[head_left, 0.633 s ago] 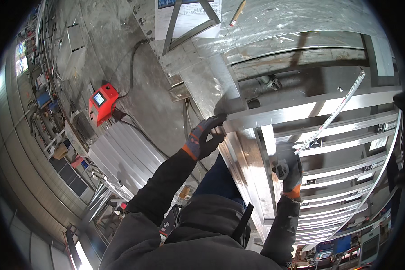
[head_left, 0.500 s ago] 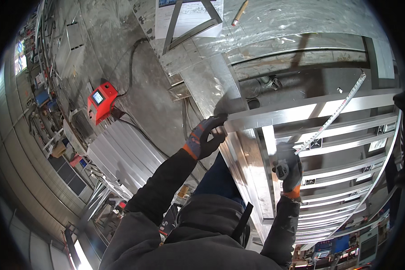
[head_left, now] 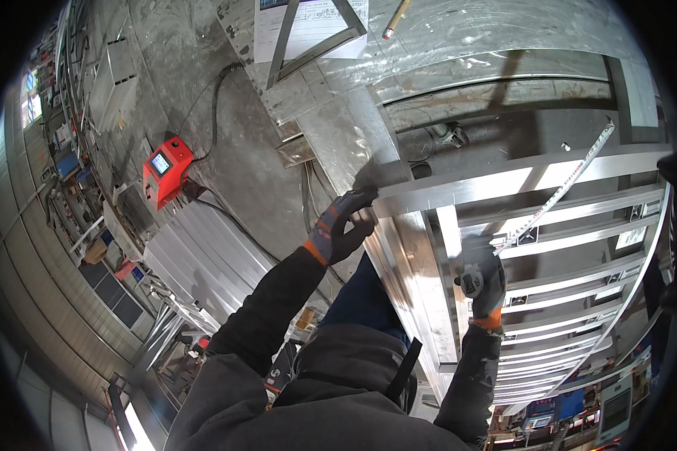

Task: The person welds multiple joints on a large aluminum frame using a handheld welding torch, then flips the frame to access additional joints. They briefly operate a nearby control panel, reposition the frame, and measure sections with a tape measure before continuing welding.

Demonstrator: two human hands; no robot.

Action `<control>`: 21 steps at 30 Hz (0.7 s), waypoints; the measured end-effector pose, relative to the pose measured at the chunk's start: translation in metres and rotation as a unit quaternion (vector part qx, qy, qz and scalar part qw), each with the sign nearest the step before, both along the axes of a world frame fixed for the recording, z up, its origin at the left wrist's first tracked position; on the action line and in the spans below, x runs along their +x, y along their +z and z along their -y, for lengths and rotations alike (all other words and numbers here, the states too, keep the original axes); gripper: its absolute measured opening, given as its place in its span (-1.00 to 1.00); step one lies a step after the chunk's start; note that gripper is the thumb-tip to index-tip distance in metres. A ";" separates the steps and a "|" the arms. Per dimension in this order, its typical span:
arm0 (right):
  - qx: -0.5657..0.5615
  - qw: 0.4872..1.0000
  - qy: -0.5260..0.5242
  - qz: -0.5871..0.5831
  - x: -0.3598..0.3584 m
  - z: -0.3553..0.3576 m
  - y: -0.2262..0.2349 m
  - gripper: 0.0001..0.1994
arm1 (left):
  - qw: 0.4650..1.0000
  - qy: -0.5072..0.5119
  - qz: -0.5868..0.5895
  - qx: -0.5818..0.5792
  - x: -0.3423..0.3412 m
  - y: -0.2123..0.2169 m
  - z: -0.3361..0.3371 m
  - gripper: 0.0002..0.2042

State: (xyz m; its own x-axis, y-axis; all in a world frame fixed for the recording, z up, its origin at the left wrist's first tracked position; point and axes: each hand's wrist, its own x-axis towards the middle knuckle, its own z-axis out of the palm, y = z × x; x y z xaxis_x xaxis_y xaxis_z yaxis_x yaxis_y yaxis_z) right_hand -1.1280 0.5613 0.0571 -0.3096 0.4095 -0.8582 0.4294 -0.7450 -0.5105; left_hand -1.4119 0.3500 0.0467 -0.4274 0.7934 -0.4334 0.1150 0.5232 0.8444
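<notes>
My right hand (head_left: 486,279), in a grey and orange glove, is closed around a tape measure (head_left: 472,283). Its pale blade (head_left: 555,195) runs out up and to the right, slanting over the slats of a silvery metal frame (head_left: 519,182). At the frame's near left corner, my left hand (head_left: 341,227) has its gloved fingers curled against the bar's end, thumb and forefinger bent round it. The fingertips there are partly hidden in shadow.
A red box with a screen (head_left: 167,173) and cables stands on the left. Beyond the frame, a triangular metal piece (head_left: 320,46) lies on a paper sheet (head_left: 272,34), with a pencil (head_left: 396,19) nearby. Corrugated grey sheeting (head_left: 203,252) lies left of my arm.
The whole view has shifted very slightly. Both hands keep their places on the frame and the tape measure, and the blade stays extended.
</notes>
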 end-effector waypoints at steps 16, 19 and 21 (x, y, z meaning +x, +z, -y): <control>-0.030 0.999 -0.030 -0.013 0.002 0.002 0.000 -0.61 | 0.999 0.008 0.032 0.005 0.001 0.005 0.000 -0.44; 0.006 0.999 0.004 -0.037 0.000 0.003 0.002 -0.62 | 1.000 0.002 0.022 0.015 0.002 -0.002 0.005 -0.44; 0.000 0.999 -0.032 -0.024 0.000 0.007 0.003 -0.60 | 1.000 -0.005 0.015 0.016 0.003 -0.007 0.011 -0.45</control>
